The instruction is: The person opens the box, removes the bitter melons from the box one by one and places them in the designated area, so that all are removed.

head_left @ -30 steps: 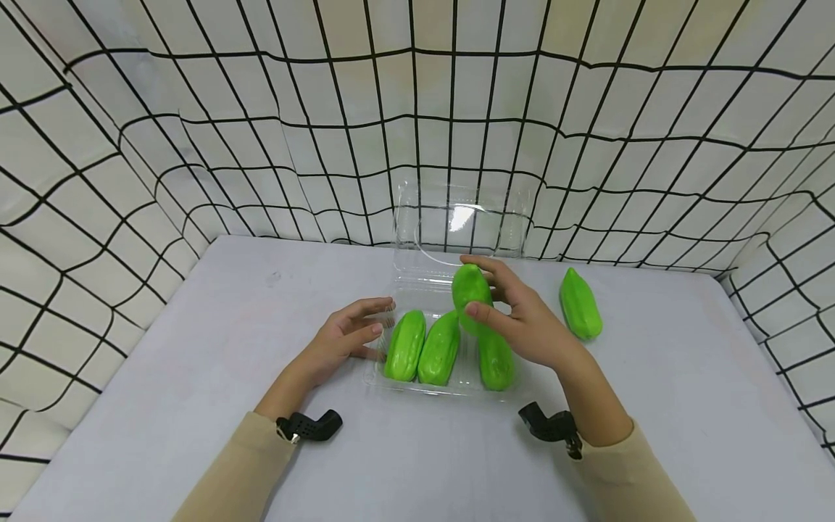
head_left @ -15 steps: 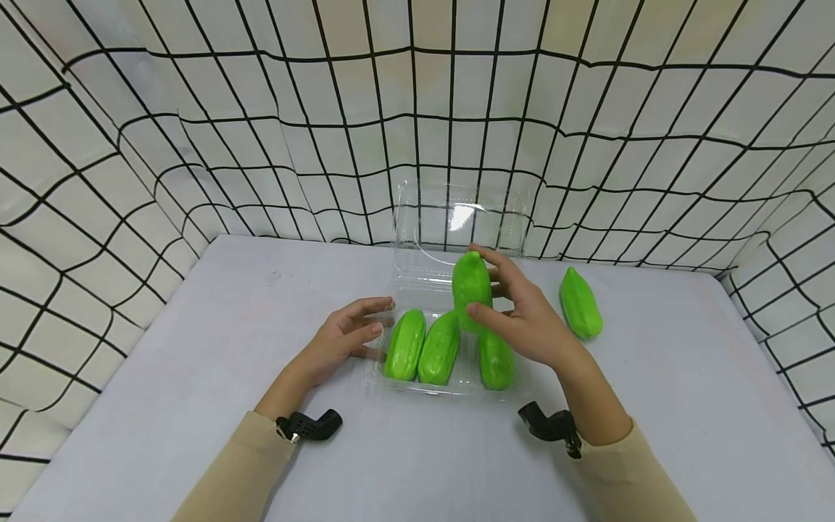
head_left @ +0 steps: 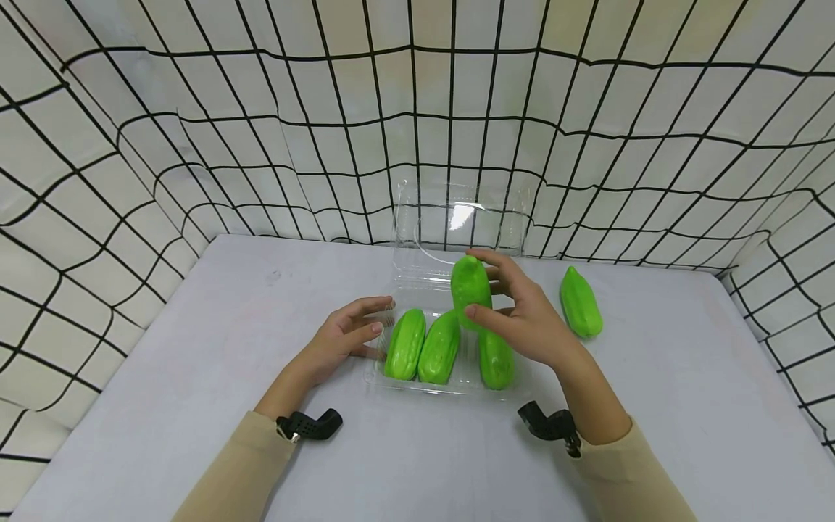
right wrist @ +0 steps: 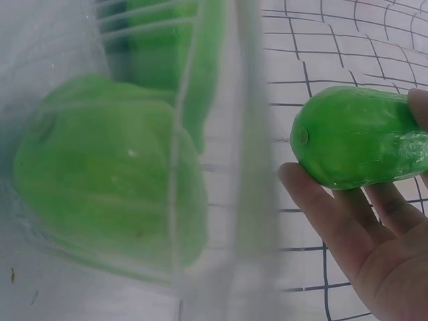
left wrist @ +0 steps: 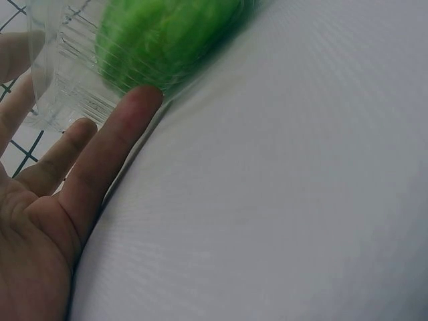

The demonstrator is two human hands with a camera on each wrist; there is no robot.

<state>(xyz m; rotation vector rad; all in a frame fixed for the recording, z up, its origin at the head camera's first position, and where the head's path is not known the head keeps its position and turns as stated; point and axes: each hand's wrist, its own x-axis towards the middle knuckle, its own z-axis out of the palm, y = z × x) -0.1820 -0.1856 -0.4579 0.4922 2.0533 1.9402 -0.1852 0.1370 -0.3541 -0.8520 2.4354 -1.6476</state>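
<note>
A clear plastic clamshell box (head_left: pixel 467 371) lies on the table, its lid (head_left: pixel 430 225) raised at the back. Inside are two green papaya-like fruits, the left one (head_left: pixel 404 346) and its neighbour (head_left: pixel 439 349), and a third (head_left: pixel 497 362) at the right. My right hand (head_left: pixel 522 315) holds another green papaya (head_left: pixel 470 283) between thumb and fingers above the box; in the right wrist view this papaya (right wrist: pixel 354 137) is clear of the box wall. With fingers extended, my left hand (head_left: pixel 342 333) rests against the box's left side; one fingertip (left wrist: pixel 144 100) touches the wall in the left wrist view.
One more green papaya (head_left: pixel 580 304) lies on the table (head_left: pixel 665 377) to the right of the box. White walls behind black grid netting (head_left: pixel 365 145) enclose the back and both sides. Each wrist wears a black camera mount, such as the left one (head_left: pixel 313 426).
The right hand and its papaya first rise slightly, then dip a little, staying above the box. My left hand and the other papayas keep their places.
</note>
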